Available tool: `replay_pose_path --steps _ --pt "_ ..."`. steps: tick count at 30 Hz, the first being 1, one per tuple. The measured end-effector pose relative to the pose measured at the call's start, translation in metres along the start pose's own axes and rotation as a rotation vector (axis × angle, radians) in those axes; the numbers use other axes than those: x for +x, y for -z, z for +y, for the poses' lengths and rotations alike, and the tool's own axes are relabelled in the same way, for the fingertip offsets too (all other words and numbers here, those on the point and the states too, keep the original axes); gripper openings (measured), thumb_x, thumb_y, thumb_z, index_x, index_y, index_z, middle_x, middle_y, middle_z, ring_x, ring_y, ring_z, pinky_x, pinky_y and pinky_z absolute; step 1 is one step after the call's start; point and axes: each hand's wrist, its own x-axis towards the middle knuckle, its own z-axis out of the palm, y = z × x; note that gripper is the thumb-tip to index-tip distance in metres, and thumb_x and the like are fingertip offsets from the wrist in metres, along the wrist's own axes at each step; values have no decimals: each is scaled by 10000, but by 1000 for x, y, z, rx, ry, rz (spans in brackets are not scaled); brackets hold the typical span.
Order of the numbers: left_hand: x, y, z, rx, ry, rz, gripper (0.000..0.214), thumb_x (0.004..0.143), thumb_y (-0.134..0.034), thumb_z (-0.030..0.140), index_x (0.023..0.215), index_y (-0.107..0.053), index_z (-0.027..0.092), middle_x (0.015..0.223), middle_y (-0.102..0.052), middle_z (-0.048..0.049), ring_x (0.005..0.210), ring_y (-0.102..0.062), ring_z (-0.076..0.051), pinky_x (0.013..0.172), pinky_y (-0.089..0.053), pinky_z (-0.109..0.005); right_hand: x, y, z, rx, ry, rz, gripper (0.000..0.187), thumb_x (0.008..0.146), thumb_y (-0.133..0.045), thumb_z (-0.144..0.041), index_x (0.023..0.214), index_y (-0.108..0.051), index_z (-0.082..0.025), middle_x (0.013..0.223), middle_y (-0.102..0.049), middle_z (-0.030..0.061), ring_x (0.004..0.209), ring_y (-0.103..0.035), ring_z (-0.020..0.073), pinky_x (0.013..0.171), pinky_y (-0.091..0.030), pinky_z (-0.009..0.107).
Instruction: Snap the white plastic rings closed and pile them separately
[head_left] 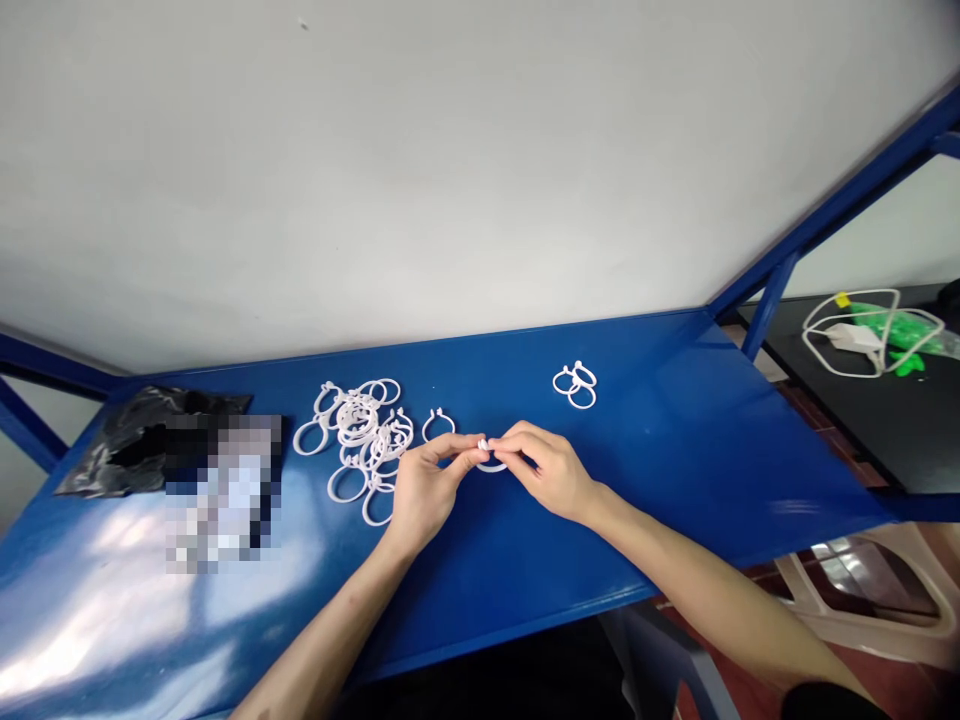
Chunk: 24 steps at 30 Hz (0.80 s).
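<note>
Between my two hands is a white plastic ring [492, 467] with small end tabs, its lower curve showing beneath the fingers. My left hand [429, 487] pinches one side of the tabs with thumb and forefinger. From the other side my right hand [550, 468] pinches the same ring, and the two sets of fingertips nearly meet. Left of my left hand lies a heap of similar white rings [358, 420], several of them overlapping. A single open ring [439, 413] rests just behind that hand. Farther right is a small group of 3 rings [582, 397].
Everything lies on a blue tabletop [652, 440] against a pale wall [420, 180]. A crumpled black plastic bag [142, 435] is at the left, beside a pixelated patch. On a dark side table are a white cable [870, 375] and green plastic [892, 325]. Blue frame bars [772, 300] rise at the right.
</note>
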Motion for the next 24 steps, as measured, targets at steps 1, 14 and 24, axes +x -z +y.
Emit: replay_pose_path --steps 1,14,24 --pt "-1 -1 -1 -7 -5 24 249 804 -789 456 868 -803 216 936 -810 -61 862 -773 -235 825 -620 -344 0 0 -1 -4 11 -1 157 1015 -554 -182 1077 -696 -210 928 -725 52 814 -696 153 713 -585 278" --pt "-5 -1 -2 202 -313 21 201 929 -681 374 821 -761 224 777 -762 -23 688 -713 -159 683 -574 -284 -1 4 -12 -81 31 -120 209 1040 -508 -202 1080 -710 -236 923 -723 44 827 -699 166 730 -604 302" --pt "13 23 -7 1072 -545 144 224 952 -637 381 1040 -728 197 1023 -753 -97 965 -617 -294 850 -471 -435 16 61 45 -552 -318 278 219 1021 -537 -335 1025 -718 -210 1022 -670 98 923 -656 232 821 -559 382"
